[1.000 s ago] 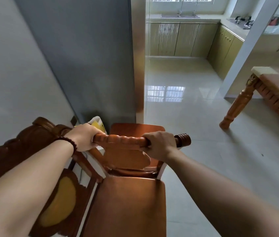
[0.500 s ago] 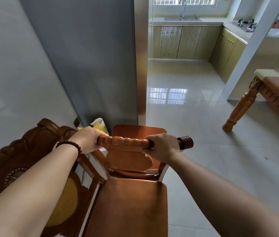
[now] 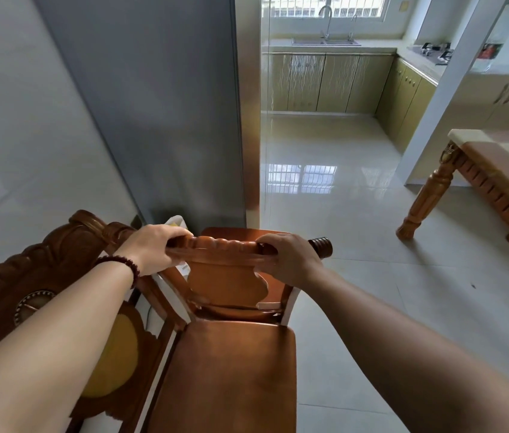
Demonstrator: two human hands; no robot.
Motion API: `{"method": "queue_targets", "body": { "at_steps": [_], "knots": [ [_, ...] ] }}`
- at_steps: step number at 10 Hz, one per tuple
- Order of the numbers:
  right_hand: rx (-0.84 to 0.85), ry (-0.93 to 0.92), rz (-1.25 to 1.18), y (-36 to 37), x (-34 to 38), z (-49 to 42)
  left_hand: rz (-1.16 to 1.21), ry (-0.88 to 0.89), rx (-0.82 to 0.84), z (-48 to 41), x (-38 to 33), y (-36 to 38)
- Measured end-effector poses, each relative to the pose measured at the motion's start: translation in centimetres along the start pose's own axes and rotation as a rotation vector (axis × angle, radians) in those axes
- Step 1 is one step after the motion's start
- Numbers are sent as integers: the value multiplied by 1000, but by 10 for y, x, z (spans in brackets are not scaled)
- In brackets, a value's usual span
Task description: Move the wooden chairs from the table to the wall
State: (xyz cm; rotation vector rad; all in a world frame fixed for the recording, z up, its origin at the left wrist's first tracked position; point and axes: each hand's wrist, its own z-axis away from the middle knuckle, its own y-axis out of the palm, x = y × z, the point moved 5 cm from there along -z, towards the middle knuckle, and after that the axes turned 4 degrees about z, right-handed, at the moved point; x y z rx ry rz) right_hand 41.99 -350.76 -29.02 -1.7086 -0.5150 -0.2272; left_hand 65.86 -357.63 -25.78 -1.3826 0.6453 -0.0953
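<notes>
A wooden chair (image 3: 231, 364) with an orange-brown seat stands in front of me, its turned top rail facing me. My left hand (image 3: 153, 248) is shut on the left end of that rail and my right hand (image 3: 287, 260) is shut on the right end. The chair's front points at the grey wall panel (image 3: 159, 104) close ahead. A second, darker carved wooden chair (image 3: 38, 282) with a yellow cushion stands tight against its left side, along the white wall (image 3: 13, 135). The wooden table (image 3: 496, 182) stands at the right, well apart.
A yellow and white bag (image 3: 176, 221) lies on the floor between the chairs and the grey panel. Glossy floor tiles (image 3: 356, 214) stretch ahead into a kitchen with cabinets (image 3: 325, 82) and a sink. A white pillar (image 3: 446, 98) rises beside the table.
The chair has shifted slightly forward toward the grey panel and my fingers have loosened and slid on the rail. The view has tilted up a little.
</notes>
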Motion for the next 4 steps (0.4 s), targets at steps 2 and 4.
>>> {"method": "queue_targets", "body": {
  "at_steps": [2, 4],
  "knots": [
    [-33, -7, -85, -29, 7, 37, -5, 16, -76, 34, -46, -8],
    [-140, -64, -110, -89, 1, 111, 26, -23, -208, 90, -130, 0]
  ]
}}
